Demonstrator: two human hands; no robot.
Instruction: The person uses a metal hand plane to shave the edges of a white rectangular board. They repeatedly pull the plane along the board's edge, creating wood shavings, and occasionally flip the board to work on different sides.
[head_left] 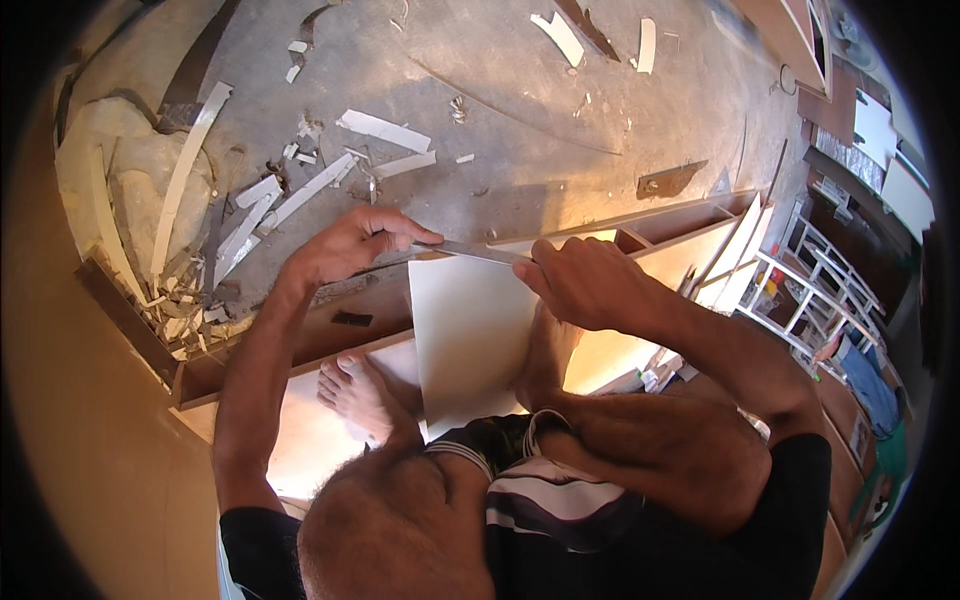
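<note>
A white panel (470, 335) stands tilted between my legs, its top edge facing away from me. Across that top edge lies a flat grey metal bar that looks like a file (482, 253). My right hand (592, 283) is wrapped round its right end, hiding the handle. The fingers of my left hand (358, 242) pinch the far left tip. My left foot (358, 395) rests on a pale board to the left of the panel. The lower end of the panel is hidden by my legs and clothes.
A long brown wooden frame (290, 332) with compartments runs sideways beneath the panel. White offcut strips (312, 190) and broken scraps litter the concrete floor, beside a crumpled plastic sheet (125, 160). A flat brown piece (672, 180) lies beyond the frame. A white ladder (815, 280) is at right.
</note>
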